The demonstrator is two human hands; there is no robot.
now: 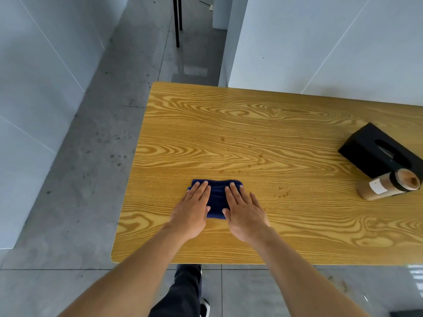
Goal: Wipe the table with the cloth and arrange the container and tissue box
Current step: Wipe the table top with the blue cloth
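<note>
A folded dark blue cloth (pixel 217 197) lies on the wooden table (pixel 263 138), near its front left part. My left hand (pixel 192 211) rests flat on the cloth's left side, fingers together. My right hand (pixel 245 211) lies flat on the cloth's right side, partly on the bare wood. Neither hand grips the cloth. At the table's right edge stands a black tissue box (pixel 380 152), turned at an angle. A cylindrical container (pixel 386 185) with brown contents, a white label and a black band lies on its side in front of the box, touching it.
Small brown stains (pixel 283 193) mark the wood to the right of my hands. White walls stand behind and to the left of the table. Grey floor surrounds the table's left and front edges. A black table leg (pixel 176 21) stands far back.
</note>
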